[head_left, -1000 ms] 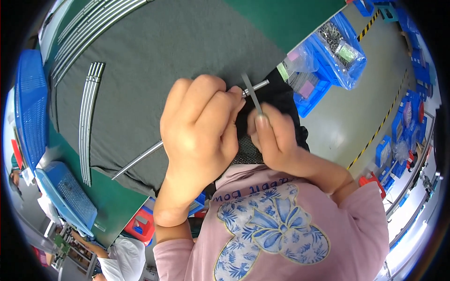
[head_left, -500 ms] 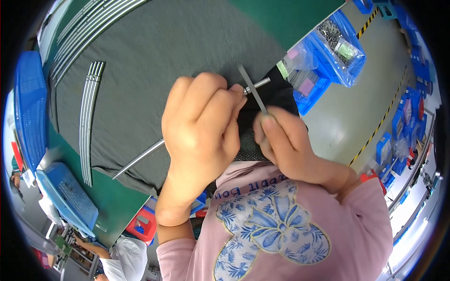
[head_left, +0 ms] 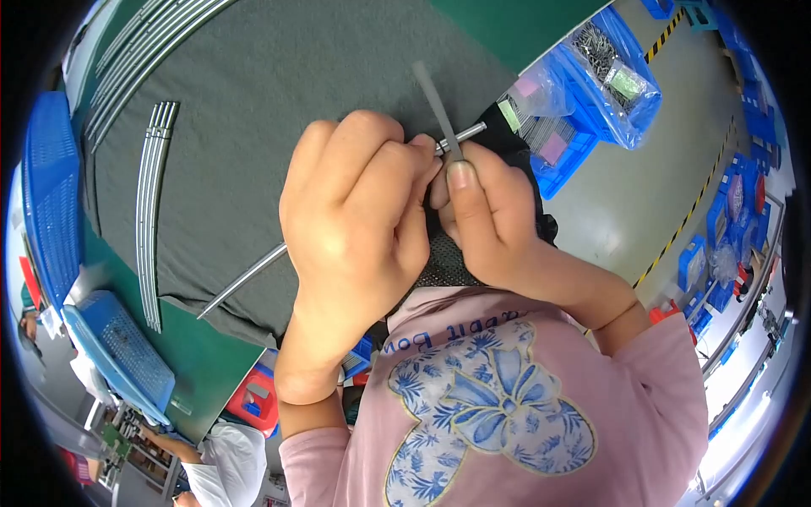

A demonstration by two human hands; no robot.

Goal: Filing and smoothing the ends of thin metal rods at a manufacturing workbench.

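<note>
One thin metal rod [head_left: 253, 279] was gripped in the closed left hand [head_left: 355, 228] while the right hand [head_left: 490, 220] pinched a grey strip [head_left: 438, 106] against its tip, fitting apparently unfinished, with several rods [head_left: 152, 203] lying on the grey mat [head_left: 253, 110].

Grey strip [head_left: 438, 108] now more upright.

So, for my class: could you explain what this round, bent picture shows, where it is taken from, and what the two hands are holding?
It comes from a wide fisheye camera worn on a person's head, looking down, so straight edges curve. There is no machine. The left hand grips a long thin silver metal rod that runs under it and pokes out beyond the fingers. The right hand pinches a narrow flat grey strip against that rod. Below lies a dark grey felt mat on a green table, with a bundle of similar silver rods and blue plastic parts bins.
</note>
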